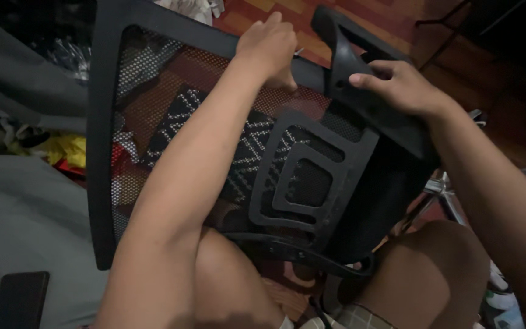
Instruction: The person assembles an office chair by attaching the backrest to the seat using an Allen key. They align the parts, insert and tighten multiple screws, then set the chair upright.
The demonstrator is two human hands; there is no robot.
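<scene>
A black mesh office chair back point(153, 122) lies tilted across my knees, its frame facing me. My left hand point(269, 45) is closed in a fist at the frame's far edge; what it grips is hidden. My right hand point(400, 85) rests its fingers on a black plastic armrest bracket point(351, 79) that stands against the right side of the chair back. A black lumbar support piece point(308, 176) sits on the mesh in the middle.
A dark phone point(18, 300) lies on grey fabric point(25, 213) at the lower left. Chrome chair base legs point(445, 195) show at the right. Red-brown wooden floor point(366, 18) lies beyond. Yellow and red clutter point(68, 152) sits at the left.
</scene>
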